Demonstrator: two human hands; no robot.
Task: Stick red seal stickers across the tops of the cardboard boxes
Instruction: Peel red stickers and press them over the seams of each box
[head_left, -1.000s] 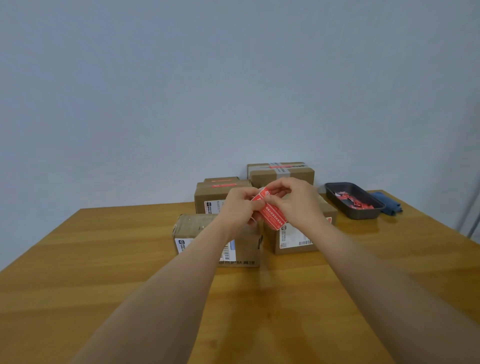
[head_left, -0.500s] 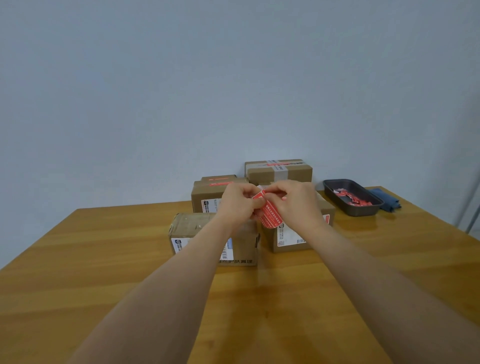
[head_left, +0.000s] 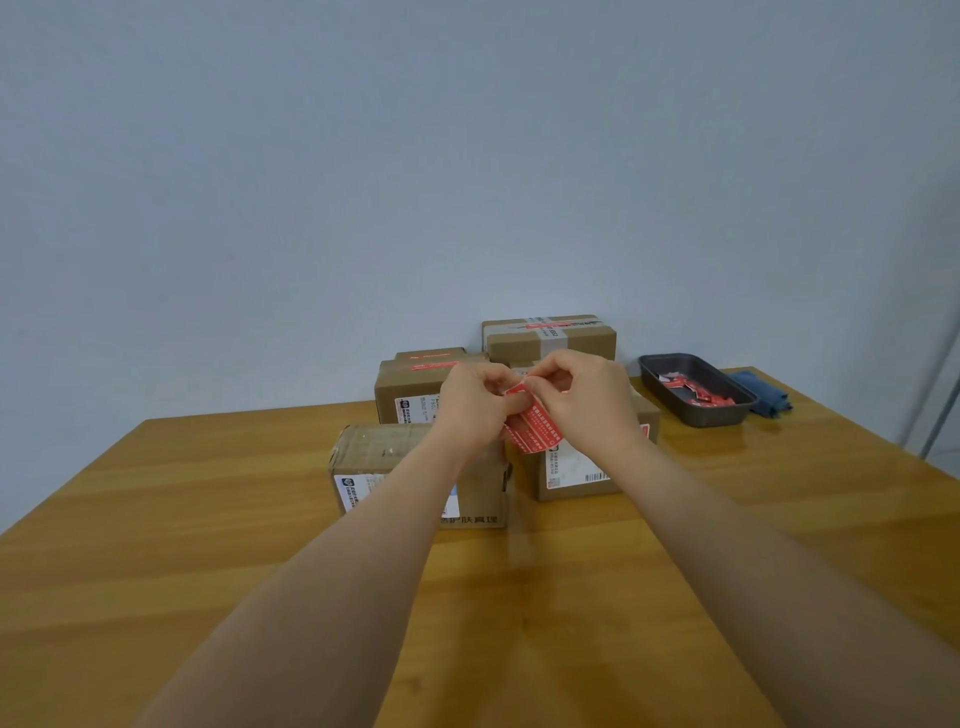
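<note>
Both hands meet above the boxes and pinch one red seal sticker (head_left: 535, 432) at its top end. My left hand (head_left: 475, 402) holds it from the left, my right hand (head_left: 587, 400) from the right. The sticker hangs down between them, printed side towards me. Below stands a front-left cardboard box (head_left: 374, 457) with a bare brown top and a front-right box (head_left: 576, 475), partly hidden by my right wrist. Behind them, a back-left box (head_left: 410, 392) and a taller back-right box (head_left: 550, 338) carry red strips on top.
A dark metal tray (head_left: 696, 410) with several red stickers sits at the back right of the wooden table (head_left: 208, 545). A folded blue cloth (head_left: 763, 395) lies beside it. A pale wall stands close behind the boxes.
My hands have drawn slightly closer together and lower on the sticker's top end; the sticker now hangs shorter below my fingers. The boxes and tray have not moved.
</note>
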